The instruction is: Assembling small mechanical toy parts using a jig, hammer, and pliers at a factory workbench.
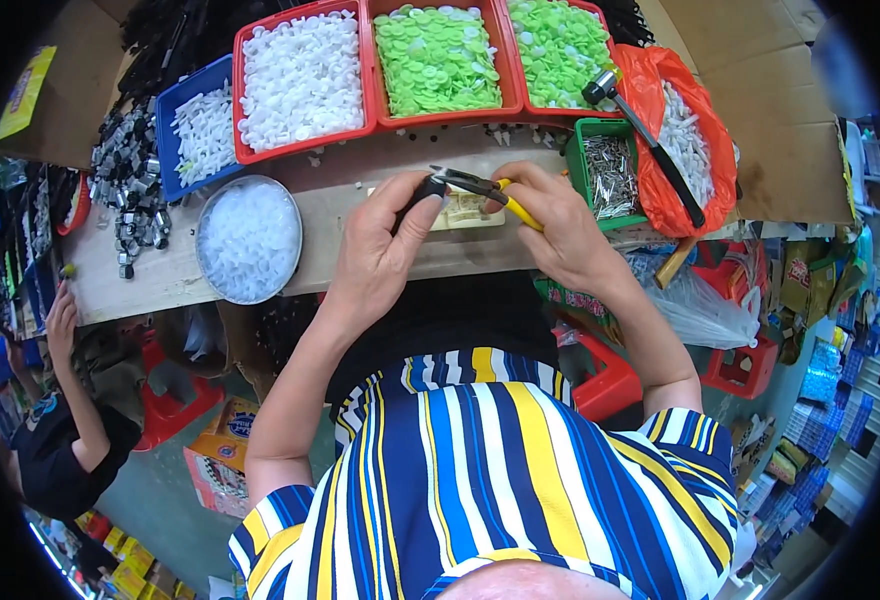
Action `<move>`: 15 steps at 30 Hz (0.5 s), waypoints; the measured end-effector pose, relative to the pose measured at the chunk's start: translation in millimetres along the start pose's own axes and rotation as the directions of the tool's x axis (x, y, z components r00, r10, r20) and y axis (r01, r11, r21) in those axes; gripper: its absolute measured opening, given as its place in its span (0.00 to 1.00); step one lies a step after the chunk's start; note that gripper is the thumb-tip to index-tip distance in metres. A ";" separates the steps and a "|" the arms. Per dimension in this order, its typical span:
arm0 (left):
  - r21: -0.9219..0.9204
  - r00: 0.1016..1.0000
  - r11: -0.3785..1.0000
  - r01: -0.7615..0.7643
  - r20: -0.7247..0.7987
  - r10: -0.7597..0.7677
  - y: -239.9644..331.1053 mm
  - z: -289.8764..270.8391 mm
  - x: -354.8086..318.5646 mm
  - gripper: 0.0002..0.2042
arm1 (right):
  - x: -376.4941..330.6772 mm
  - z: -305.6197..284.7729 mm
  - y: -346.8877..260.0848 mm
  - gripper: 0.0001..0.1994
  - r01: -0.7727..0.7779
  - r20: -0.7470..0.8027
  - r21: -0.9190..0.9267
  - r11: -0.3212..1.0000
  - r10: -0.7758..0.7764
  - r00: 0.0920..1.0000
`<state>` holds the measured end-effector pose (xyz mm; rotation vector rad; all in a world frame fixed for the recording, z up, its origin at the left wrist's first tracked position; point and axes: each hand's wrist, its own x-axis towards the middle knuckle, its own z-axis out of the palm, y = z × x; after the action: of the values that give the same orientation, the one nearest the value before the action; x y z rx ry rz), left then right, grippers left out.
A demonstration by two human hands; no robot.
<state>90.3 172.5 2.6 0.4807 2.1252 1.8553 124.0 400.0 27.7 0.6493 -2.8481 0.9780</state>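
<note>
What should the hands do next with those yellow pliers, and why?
Probably close the pliers on the small black piece. The right hand holds the yellow handles, with the tips pointing at that piece. The left hand pinches it just above the pale block on the wooden bench. Tips and piece look almost touching, so a gentle squeeze seems next.

Matt bare wooden bench (160,275), glossy red plastic trays (305,140), smooth green plastic discs (438,60), shiny metal round tin (249,240), pliers (490,192) with dark metal jaws and yellow plastic grips, crinkled orange plastic bag (660,90), striped cloth shirt (480,470)
</note>
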 end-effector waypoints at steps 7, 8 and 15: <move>-0.255 0.975 0.955 0.153 0.196 -0.104 -1.9 1.3 -3.5 0.12 | -11.5 6.2 2.6 0.06 0.033 0.013 -0.082 0.996 -0.032 0.999; -0.366 0.958 0.905 0.217 0.260 -0.125 -2.6 0.2 -4.2 0.13 | -13.4 5.8 3.3 0.06 0.051 0.018 -0.082 0.995 -0.050 0.999; -0.722 0.786 0.424 0.546 0.617 0.039 -3.4 -3.0 -9.2 0.16 | -19.8 -6.0 -8.0 0.08 0.119 0.020 -0.045 0.992 -0.118 0.993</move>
<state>97.2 165.5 -0.5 0.3047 0.5829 1.9680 144.8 405.2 33.3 0.8157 -2.8000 0.8910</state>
